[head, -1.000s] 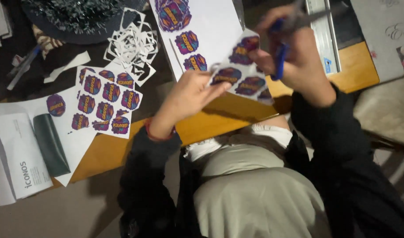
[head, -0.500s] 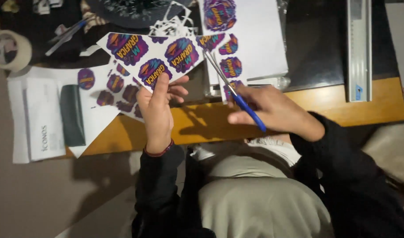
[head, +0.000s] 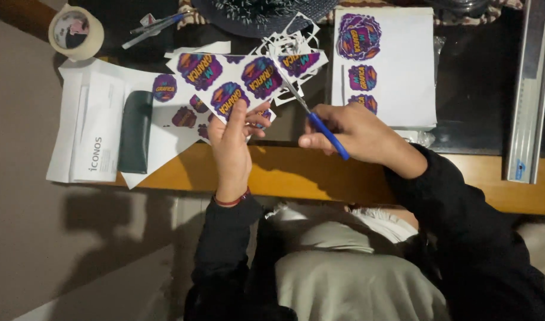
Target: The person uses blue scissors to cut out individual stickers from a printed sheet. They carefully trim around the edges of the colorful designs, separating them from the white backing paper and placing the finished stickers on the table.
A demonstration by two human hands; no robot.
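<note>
your left hand pinches the sticker sheet by its lower corner, held up over the worktop edge. right hand is closed round the blue-handled scissors; blades look to be at the sheet's right edge, how far apart i can't tell. progress: offcuts pile behind, several stickers on the sheet still uncut, another printed sheet untouched. scissors' long axis runs diagonal, tips up-left.
</note>
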